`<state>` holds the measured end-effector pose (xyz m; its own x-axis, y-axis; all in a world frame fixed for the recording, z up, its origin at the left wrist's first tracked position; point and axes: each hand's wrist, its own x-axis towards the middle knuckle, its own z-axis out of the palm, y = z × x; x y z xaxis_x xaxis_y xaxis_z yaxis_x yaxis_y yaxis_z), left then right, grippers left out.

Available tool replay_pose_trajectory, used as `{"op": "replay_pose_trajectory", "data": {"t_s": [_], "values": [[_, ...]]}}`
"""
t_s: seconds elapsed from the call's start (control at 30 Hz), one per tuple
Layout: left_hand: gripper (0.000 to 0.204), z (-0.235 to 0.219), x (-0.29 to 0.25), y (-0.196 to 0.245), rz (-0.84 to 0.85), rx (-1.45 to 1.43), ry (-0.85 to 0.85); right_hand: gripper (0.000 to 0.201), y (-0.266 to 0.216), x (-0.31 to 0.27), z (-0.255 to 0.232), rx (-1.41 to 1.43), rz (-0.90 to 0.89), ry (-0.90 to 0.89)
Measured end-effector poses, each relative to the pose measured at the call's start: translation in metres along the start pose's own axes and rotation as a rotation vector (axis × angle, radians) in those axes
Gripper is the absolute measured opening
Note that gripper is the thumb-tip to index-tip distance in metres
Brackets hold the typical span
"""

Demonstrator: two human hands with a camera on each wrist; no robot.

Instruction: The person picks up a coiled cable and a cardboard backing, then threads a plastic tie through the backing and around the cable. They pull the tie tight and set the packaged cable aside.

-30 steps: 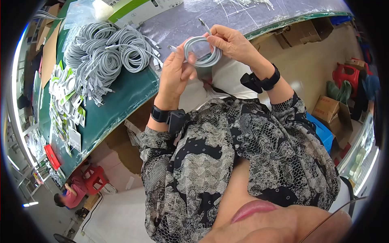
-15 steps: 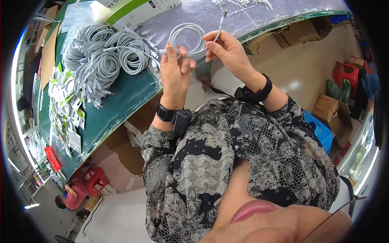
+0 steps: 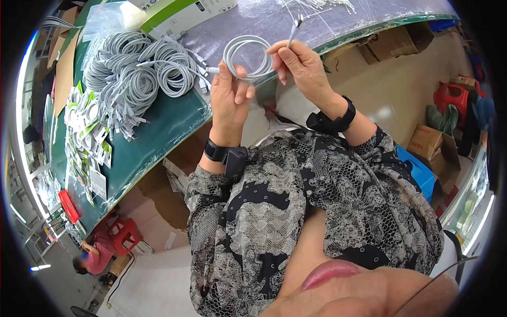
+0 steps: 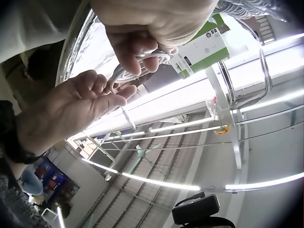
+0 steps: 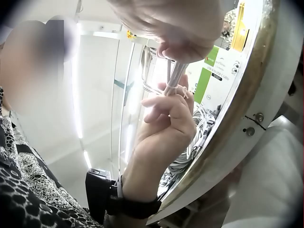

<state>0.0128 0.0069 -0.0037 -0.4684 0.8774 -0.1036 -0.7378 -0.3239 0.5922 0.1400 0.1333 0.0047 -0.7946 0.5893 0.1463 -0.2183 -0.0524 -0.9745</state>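
A light grey USB cable, wound into a round coil, is held up between both hands above the table edge. My left hand grips the lower left of the coil between thumb and fingers, and one white plug sticks out leftward beside the thumb. My right hand pinches the other end at the coil's right side, its metal-tipped plug pointing up past the fingers. In the right wrist view, the coil's strands run side by side between the two hands.
A big heap of coiled grey cables lies on the green table to the left. Packaged cables on cards sit nearer the left edge. A white and green box stands at the back, with thin white ties to its right.
The coil has gone up and a little left, out from between the palms. My right hand has shifted from over the coil to its right side, with the plug turned more upright.
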Motion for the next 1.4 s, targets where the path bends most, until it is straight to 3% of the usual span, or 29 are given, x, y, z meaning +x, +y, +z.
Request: {"op": "replay_pose_trajectory", "data": {"t_s": [0.1, 0.17, 0.3, 0.37, 0.5, 0.6, 0.67, 0.8, 0.93, 1.0, 1.07, 1.1, 1.17, 1.23, 1.3, 1.37, 1.4], "values": [[0.03, -0.001, 0.0, 0.0, 0.008, -0.037, 0.01, 0.031, 0.003, 0.003, 0.003, -0.108, -0.169, 0.135], [0.03, -0.001, -0.002, -0.001, -0.07, -0.022, -0.001, 0.035, 0.003, 0.003, 0.002, -0.079, 0.014, 0.136], [0.033, -0.001, -0.005, -0.007, -0.156, 0.025, 0.062, 0.038, -0.004, 0.006, -0.003, -0.17, 0.176, 0.015], [0.033, 0.0, -0.005, -0.006, -0.163, 0.027, 0.058, 0.037, -0.005, 0.006, -0.004, -0.455, -0.044, -0.015], [0.034, 0.0, -0.005, -0.005, -0.188, 0.086, -0.012, 0.031, 0.0, 0.01, -0.01, -0.442, -0.005, 0.014], [0.035, -0.001, -0.007, -0.007, -0.215, 0.092, -0.031, 0.023, 0.007, 0.012, -0.014, -0.413, -0.129, 0.024], [0.036, -0.002, -0.008, -0.008, -0.238, 0.097, -0.043, 0.021, 0.005, 0.012, -0.015, -0.384, -0.009, 0.003], [0.037, 0.0, -0.006, -0.009, -0.227, 0.131, -0.037, 0.02, -0.006, 0.01, -0.01, -0.421, 0.066, 0.035], [0.035, 0.006, -0.005, -0.002, -0.283, 0.348, -0.015, 0.022, -0.004, 0.011, -0.014, -0.181, 0.213, -0.063], [0.033, 0.005, -0.009, 0.005, -0.348, 0.316, -0.065, 0.024, -0.004, 0.007, -0.015, -0.102, 0.275, -0.12], [0.034, 0.009, -0.018, 0.015, -0.494, 0.259, -0.133, 0.028, -0.016, 0.0, -0.012, 0.435, 0.529, -0.177], [0.034, 0.012, -0.023, 0.022, -0.507, 0.248, -0.12, 0.028, -0.014, -0.005, -0.011, 0.44, 0.548, -0.17], [0.036, 0.01, -0.033, 0.033, -0.674, 0.174, -0.192, 0.032, -0.009, -0.018, -0.009, 0.876, 0.651, -0.291], [0.04, 0.005, -0.052, 0.033, -0.74, 0.134, -0.205, 0.033, -0.014, -0.038, -0.002, 0.851, 0.648, -0.307], [0.038, 0.005, -0.077, 0.032, -0.921, 0.184, -0.114, 0.032, -0.032, -0.058, 0.002, 0.358, 0.724, -0.335], [0.036, 0.015, -0.096, 0.034, -0.981, 0.174, -0.14, 0.032, -0.041, -0.076, 0.001, 0.241, 0.617, -0.488], [0.032, 0.018, -0.102, 0.037, -1.022, 0.308, -0.147, 0.032, -0.052, -0.081, 0.001, 0.151, 0.592, -0.563]]}}
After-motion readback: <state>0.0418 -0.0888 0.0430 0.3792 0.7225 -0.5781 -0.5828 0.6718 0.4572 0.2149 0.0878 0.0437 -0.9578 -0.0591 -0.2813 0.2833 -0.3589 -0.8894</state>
